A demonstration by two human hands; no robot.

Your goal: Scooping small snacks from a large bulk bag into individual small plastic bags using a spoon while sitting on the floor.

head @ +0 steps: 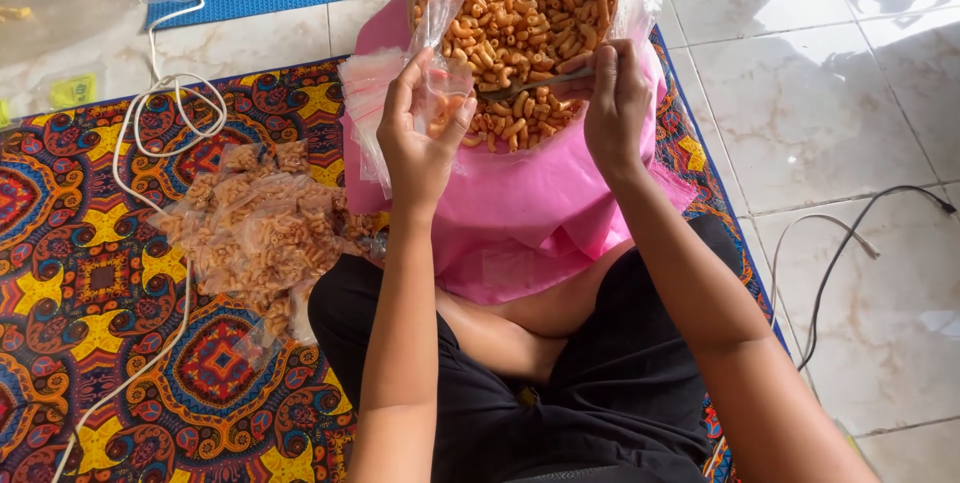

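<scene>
The right hand (pixel 615 103) has its fingers closed on a spoon (pixel 535 85) lying left-right, bowl leftward, over the big macaroni bag (pixel 530 13), while the left hand (pixel 418 138) pinches a small clear bag (pixel 440 93) upright just left.

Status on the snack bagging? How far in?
Done: a pile of filled small bags lies on the patterned mat by the left knee. In hand: the left hand holds a small clear bag open, while the right hand works a spoon in the big bag of orange snacks. Left: the big bag looks largely full, and a stack of empty bags lies on the pink sheet.
</scene>
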